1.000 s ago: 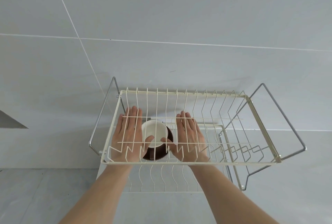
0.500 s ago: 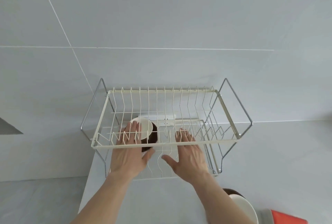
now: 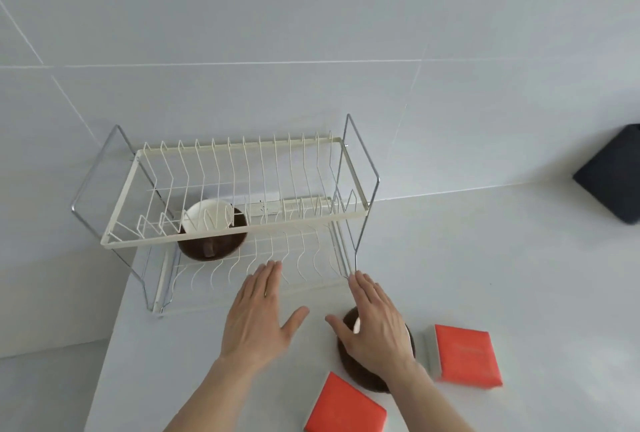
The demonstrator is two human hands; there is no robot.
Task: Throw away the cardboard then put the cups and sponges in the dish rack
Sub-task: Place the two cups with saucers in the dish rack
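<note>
A cream two-tier wire dish rack (image 3: 228,241) stands on the white counter against the wall. A brown cup with a white inside (image 3: 211,234) lies in its lower tier at the left. A second brown cup (image 3: 349,372) stands on the counter in front, mostly hidden under my right hand (image 3: 375,324), which hovers flat over it with fingers apart. My left hand (image 3: 258,317) is open, palm down, just in front of the rack. One orange sponge (image 3: 464,355) lies right of the cup and another orange sponge (image 3: 344,407) at the front edge.
A dark object (image 3: 613,172) leans against the wall at the far right. The counter's left edge (image 3: 110,345) drops to a grey floor beside the rack. Tiled wall rises behind the rack.
Both hands have come out of the rack and back toward me, leaving the cup inside. My view has shifted down and right, showing the second cup and two sponges.
</note>
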